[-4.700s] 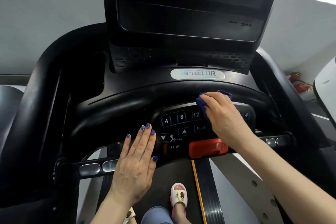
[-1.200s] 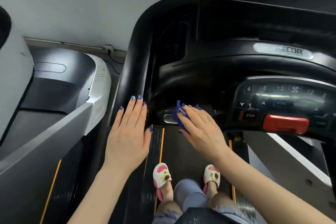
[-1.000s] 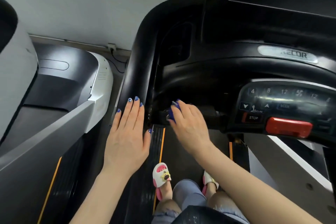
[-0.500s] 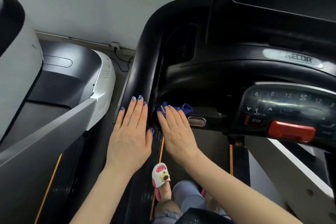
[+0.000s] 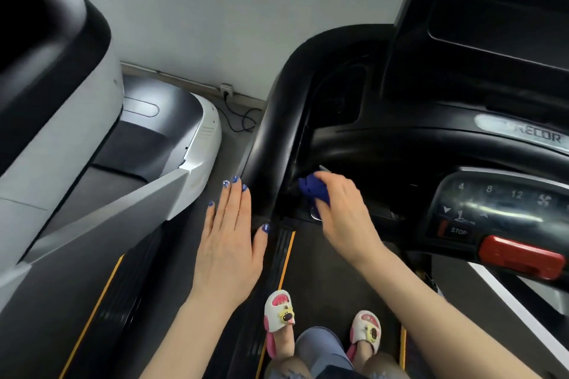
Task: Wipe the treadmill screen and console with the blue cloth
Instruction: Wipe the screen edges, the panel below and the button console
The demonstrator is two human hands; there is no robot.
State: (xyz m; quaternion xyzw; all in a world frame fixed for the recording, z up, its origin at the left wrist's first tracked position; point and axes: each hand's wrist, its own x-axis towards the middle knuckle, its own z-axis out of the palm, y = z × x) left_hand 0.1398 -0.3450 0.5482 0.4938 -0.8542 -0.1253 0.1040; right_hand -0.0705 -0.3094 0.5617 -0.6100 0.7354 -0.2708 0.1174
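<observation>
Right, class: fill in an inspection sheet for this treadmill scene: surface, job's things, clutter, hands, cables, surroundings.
Surface: black console, glossy; keypad shows glare.
Job's things: blue cloth at the console's left end; screen dark.
Clutter: nothing seen.
Hands: right hand holds the cloth; left hand flat, fingers straight.
Cables: black cable from a wall socket, looped on the floor.
Surroundings: second treadmill at left; grey wall.

I see my right hand (image 5: pixel 345 218) holding the blue cloth (image 5: pixel 312 192) against the left end of the black console (image 5: pixel 385 157). My left hand (image 5: pixel 229 243) is flat, fingers straight, beside the black side rail (image 5: pixel 271 138). The red stop bar (image 5: pixel 520 255) sits far right, my slippers (image 5: pixel 278 314) below
</observation>
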